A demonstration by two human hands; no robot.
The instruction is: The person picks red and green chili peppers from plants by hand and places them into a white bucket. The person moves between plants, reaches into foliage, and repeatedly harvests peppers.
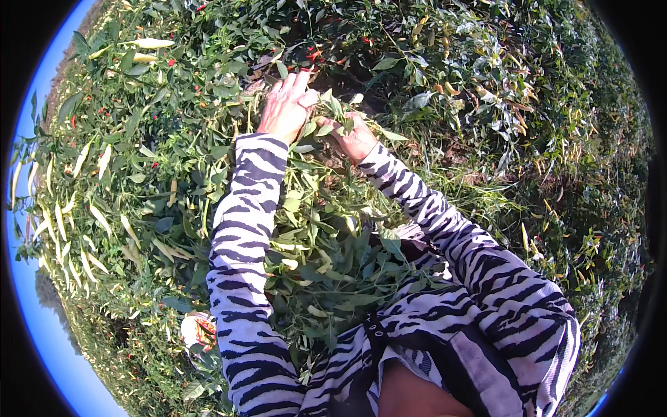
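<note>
Among pepper plants, my left hand (286,107) reaches into the foliage with its back turned up. Its fingers are bent and their tips are hidden, so whatever lies under them does not show. Close beside it, my right hand (358,139) has thumb and fingers closed around a leafy pepper stem (336,112). Just beyond my left hand hang small red peppers (314,53). Below both hands, between my forearms, a mass of leafy pepper branches (323,250) reaches to my body, with a few pale peppers among the leaves.
Many long pale-yellow peppers (99,216) hang on plants at the left. A pale container (188,329) with red and orange peppers stands beside my left forearm. Grass (469,193) grows to the right of my right hand. Dense pepper plants (589,208) continue along the right.
</note>
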